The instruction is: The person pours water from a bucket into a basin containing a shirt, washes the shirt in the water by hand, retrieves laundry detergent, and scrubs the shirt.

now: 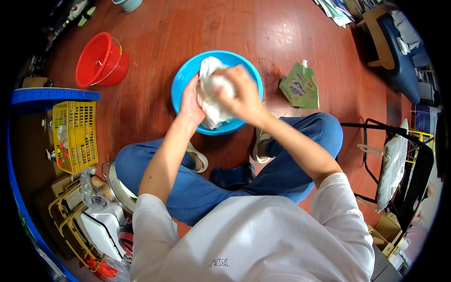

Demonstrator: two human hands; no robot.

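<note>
A wet white cloth is bunched between my hands above a round blue plastic basin on the floor. My left hand holds the cloth's left side, its thumb and palm pressed along the edge. On the right part of the cloth lies my right hand, blurred, with its fingers curled over the fabric. The fingertips of that hand are hard to make out. To the right of the basin a green spouted pouch with a white cap lies on the floor.
A red bucket with a wire handle stands at the left, above a yellow plastic basket. A folding chair is at the right. My knees flank the basin, with a small dark blue stool between my legs.
</note>
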